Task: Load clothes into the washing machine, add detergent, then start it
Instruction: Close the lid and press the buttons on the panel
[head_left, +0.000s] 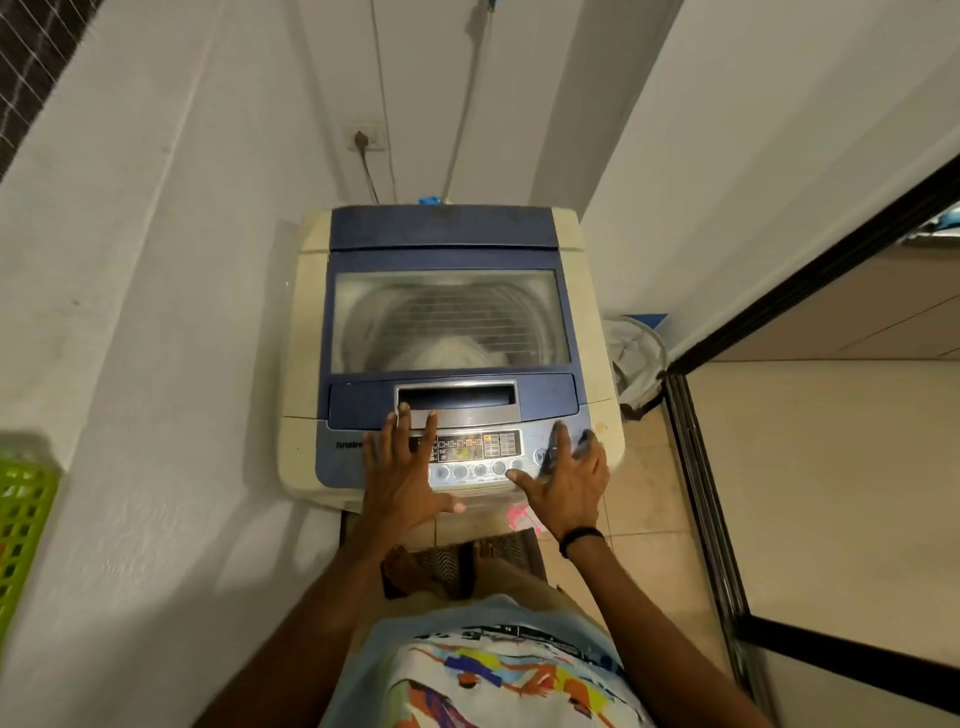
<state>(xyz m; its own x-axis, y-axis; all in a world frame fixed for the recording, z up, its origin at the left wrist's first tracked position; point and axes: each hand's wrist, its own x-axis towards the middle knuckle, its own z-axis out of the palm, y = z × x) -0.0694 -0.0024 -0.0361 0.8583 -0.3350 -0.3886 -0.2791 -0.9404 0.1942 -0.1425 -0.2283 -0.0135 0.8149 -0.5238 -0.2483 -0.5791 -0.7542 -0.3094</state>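
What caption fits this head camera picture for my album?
Left hand and right hand spread over the control panel of the closed washing machine, laundry showing through its lid.

A thin black band (582, 536) circles the wrist of the right hand (566, 483), at 6 o'clock from the palm. Both forearms are bare. The T-shirt (379, 649) is pale blue, with 1 large white print panel (493, 675) at 6 o'clock of the view: a black strip of small lettering, then figures in yellow, blue, orange and purple. Tan legwear (519, 577) shows at 12 o'clock from the shirt.
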